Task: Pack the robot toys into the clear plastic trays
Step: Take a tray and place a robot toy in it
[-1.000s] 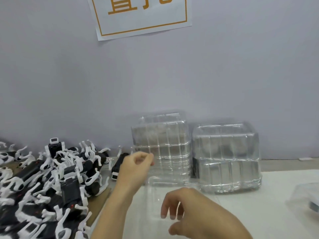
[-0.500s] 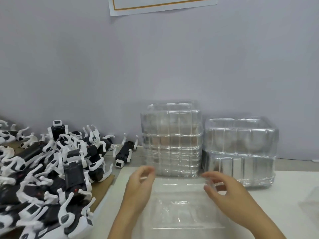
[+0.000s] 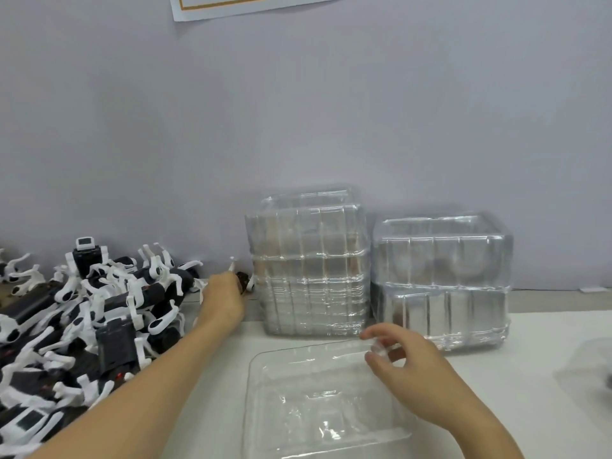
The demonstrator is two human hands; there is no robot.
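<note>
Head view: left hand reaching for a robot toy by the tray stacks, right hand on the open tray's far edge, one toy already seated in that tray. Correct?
Not quite. The head view shows the open tray empty; no toy sits in it. The rest holds: the left hand is at a robot toy beside the tray stacks, and the right hand is at the tray's far edge.

Black-and-white robot toys (image 3: 99,313), clear trays (image 3: 311,270), white table (image 3: 530,392)

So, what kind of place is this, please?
Probably a packing bench in a toy factory or workshop. A big pile of identical black-and-white robot toys lies on the left, two stacks of clear trays stand by the wall, and one empty tray sits in front of the person.
</note>
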